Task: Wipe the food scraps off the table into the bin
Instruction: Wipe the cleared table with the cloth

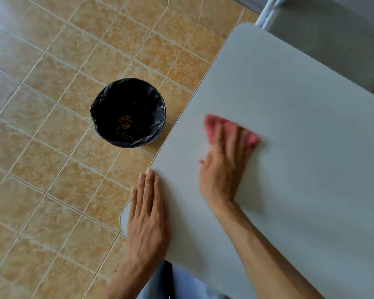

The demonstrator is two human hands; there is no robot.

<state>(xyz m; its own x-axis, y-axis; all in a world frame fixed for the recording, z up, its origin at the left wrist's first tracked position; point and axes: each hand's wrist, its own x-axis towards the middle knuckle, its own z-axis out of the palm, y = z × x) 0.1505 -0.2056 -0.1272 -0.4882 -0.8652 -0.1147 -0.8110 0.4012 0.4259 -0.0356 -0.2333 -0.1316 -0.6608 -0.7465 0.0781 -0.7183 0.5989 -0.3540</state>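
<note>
A grey table (pixel 289 104) fills the right of the head view. My right hand (pixel 222 167) presses flat on a pink cloth (pixel 214 126) on the tabletop, a little in from the left edge; both are blurred by motion. My left hand (pixel 148 214) lies flat with fingers together along the table's left edge near its front corner, holding nothing. A round bin (pixel 127 112) lined with a black bag stands on the floor just left of the table edge, with orange-brown food scraps (pixel 125 126) at its bottom. No scraps show on the tabletop.
The floor (pixel 52 147) is tan tile with pale grout lines. A grey chair (pixel 324 31) with a white frame stands beyond the table's far edge at top right. Light blue clothing (pixel 181 283) shows below the table's front edge.
</note>
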